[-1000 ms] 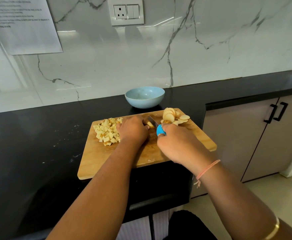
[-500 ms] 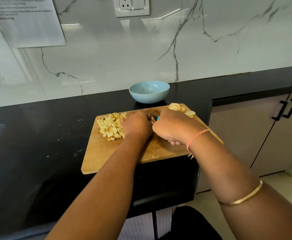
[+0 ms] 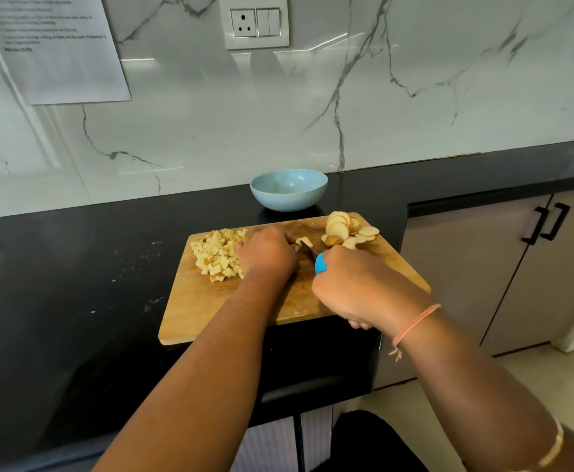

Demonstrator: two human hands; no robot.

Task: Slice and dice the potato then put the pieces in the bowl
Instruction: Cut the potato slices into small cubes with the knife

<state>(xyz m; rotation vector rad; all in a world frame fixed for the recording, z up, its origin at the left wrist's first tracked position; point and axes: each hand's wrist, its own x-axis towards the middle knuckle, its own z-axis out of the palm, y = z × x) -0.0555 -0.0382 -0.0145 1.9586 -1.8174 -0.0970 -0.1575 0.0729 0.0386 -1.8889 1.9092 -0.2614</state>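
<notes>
A wooden cutting board (image 3: 210, 301) lies on the black counter. A heap of diced potato (image 3: 216, 255) sits on its left part, and round potato slices (image 3: 341, 228) lie at its far right corner. My left hand (image 3: 265, 253) rests curled over a small potato piece (image 3: 302, 241) at the board's middle, its fingertips hidden. My right hand (image 3: 353, 287) grips a blue-handled knife (image 3: 319, 263), whose blade points at that piece. The light blue bowl (image 3: 289, 189) stands just behind the board, with nothing seen inside.
The counter's front edge (image 3: 313, 386) runs just below the board. A grey cabinet with black handles (image 3: 547, 223) stands to the right. A marble wall with a socket plate (image 3: 255, 22) and a taped paper sheet (image 3: 57, 49) rises behind.
My right hand drew back toward me, uncovering the knife's blue handle and the potato slices. My left hand stayed on the piece. The camera shifted slightly.
</notes>
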